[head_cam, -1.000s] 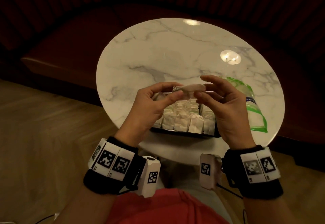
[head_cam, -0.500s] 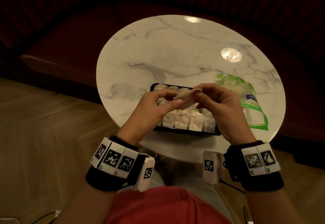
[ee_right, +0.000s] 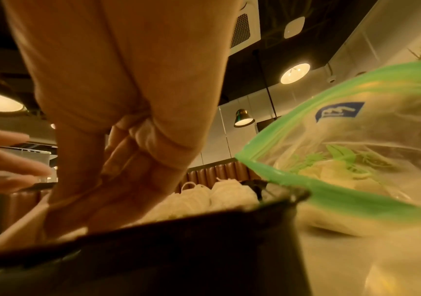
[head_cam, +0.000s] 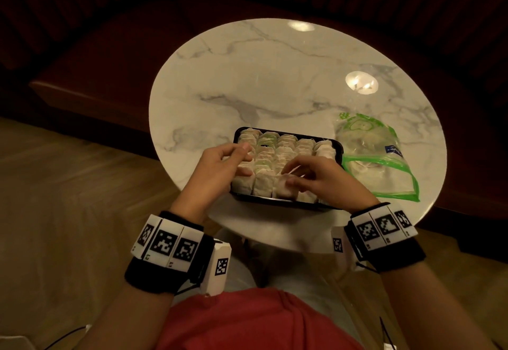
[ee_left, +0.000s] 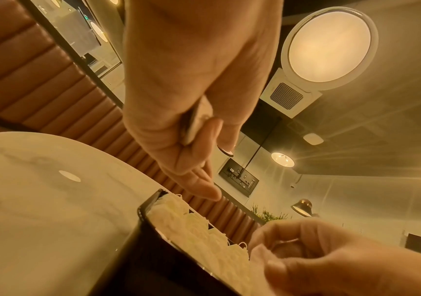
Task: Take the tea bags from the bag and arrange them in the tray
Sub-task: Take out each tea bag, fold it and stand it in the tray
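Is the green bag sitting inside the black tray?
No, the green bag lies on the marble table beside the black tray.

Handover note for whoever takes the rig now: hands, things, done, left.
Black tray: on the marble table, packed with rows of tea bags, nearly full.
Left hand: over the tray's left side, pinches a small white piece; cannot tell whether it is a tag or a bag.
Right hand: fingers curled on a tea bag at the tray's near row.
Zip bag: lies right of the tray, mouth open, some tea bags inside.
Left to do: seat this tea bag, then move over the rest.
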The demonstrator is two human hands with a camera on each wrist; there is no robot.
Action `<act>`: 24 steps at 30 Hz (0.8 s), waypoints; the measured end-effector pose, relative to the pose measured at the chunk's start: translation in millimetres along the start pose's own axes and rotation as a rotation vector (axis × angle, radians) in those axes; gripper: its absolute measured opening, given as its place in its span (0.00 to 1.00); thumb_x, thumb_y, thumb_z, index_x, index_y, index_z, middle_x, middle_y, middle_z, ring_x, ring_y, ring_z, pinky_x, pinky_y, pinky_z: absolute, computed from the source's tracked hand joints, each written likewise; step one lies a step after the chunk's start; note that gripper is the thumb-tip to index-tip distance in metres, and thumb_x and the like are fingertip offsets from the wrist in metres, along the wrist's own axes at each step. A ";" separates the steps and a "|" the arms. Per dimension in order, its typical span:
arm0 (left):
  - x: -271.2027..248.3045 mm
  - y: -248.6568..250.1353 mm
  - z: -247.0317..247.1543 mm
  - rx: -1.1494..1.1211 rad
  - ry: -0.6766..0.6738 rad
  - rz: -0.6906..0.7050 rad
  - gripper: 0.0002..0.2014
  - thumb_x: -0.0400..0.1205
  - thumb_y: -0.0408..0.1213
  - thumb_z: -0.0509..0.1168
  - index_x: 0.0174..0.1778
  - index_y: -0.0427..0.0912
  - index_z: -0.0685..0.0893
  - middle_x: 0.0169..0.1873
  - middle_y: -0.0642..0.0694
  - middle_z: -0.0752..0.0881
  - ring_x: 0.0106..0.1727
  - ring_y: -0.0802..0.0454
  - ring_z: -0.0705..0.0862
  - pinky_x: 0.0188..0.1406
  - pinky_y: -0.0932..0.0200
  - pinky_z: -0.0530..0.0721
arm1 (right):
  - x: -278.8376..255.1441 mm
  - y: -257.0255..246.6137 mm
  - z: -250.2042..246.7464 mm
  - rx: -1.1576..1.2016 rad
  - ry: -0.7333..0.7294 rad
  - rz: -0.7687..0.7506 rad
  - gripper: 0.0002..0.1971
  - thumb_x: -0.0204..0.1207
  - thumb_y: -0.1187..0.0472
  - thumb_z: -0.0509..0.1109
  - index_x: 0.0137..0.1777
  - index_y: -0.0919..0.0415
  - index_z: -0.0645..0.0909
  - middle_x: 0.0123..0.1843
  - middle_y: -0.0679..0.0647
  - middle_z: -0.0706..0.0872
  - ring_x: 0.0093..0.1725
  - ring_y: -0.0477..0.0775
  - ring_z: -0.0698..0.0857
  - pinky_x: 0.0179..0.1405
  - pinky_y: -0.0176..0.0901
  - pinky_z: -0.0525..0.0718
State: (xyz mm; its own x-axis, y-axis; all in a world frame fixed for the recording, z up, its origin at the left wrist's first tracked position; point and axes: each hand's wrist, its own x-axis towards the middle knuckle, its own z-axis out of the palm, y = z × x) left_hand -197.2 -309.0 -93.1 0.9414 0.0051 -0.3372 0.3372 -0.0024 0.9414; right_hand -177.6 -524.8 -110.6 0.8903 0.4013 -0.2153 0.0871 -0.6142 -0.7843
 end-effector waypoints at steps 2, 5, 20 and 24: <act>0.5 -1.1 0.6 0.018 -0.008 0.003 0.16 0.88 0.43 0.59 0.61 0.36 0.85 0.51 0.43 0.88 0.46 0.45 0.88 0.16 0.78 0.67 | 5.0 1.9 4.3 -0.057 0.001 0.013 0.05 0.78 0.64 0.73 0.53 0.58 0.84 0.42 0.48 0.90 0.40 0.33 0.86 0.42 0.22 0.79; 0.8 -4.5 1.3 0.033 -0.019 0.007 0.16 0.88 0.44 0.59 0.60 0.38 0.86 0.50 0.44 0.88 0.47 0.45 0.88 0.16 0.77 0.67 | 10.8 5.6 11.1 -0.140 0.086 -0.006 0.07 0.75 0.64 0.76 0.52 0.59 0.85 0.42 0.46 0.88 0.40 0.33 0.84 0.41 0.19 0.76; 5.2 -5.7 3.7 -0.147 0.004 -0.082 0.24 0.90 0.52 0.48 0.54 0.40 0.85 0.45 0.41 0.88 0.34 0.50 0.88 0.10 0.69 0.61 | -2.4 12.5 14.4 -0.599 0.175 0.058 0.15 0.68 0.42 0.78 0.54 0.38 0.88 0.53 0.42 0.75 0.58 0.49 0.70 0.50 0.45 0.62; 3.6 -5.8 6.8 -0.180 -0.030 -0.092 0.25 0.90 0.52 0.47 0.54 0.38 0.84 0.43 0.40 0.88 0.30 0.54 0.88 0.11 0.69 0.61 | 0.3 7.0 16.4 -0.653 0.088 0.103 0.15 0.70 0.39 0.74 0.57 0.30 0.84 0.54 0.40 0.71 0.60 0.49 0.68 0.50 0.44 0.57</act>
State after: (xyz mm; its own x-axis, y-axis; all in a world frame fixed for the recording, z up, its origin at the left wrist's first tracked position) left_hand -195.7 -315.8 -99.9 0.9071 -0.0326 -0.4196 0.4185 0.1757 0.8911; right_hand -184.0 -517.9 -125.7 0.9392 0.2791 -0.2002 0.2284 -0.9428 -0.2428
